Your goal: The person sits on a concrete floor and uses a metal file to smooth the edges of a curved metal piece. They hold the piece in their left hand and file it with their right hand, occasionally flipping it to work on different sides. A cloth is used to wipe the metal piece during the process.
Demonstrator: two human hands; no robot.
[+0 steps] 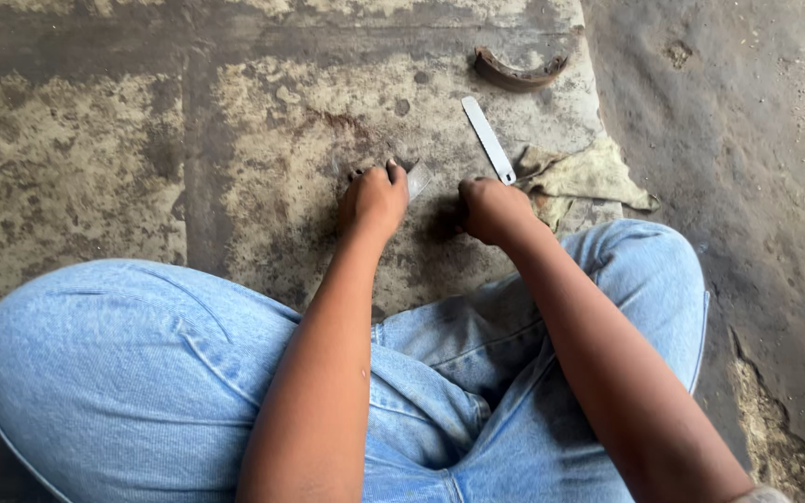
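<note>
A small grey, dusty piece (418,179) lies on the stained floor mat (263,140), pinched at its edge by the curled left hand (374,199). The right hand (493,209) is clenched just beside it; what it holds cannot be told. Near it lie a flat metal strip (487,138), a rag (584,177) and a curved rusty brake shoe (518,73).

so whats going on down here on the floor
A person in blue jeans sits on a stained mat. The left hand is closed, pressing a small greyish piece to the mat; the right hand is in a fist beside it, its grip hidden. A flat metal strip, a dirty rag and a curved rusty part lie just beyond.
</note>
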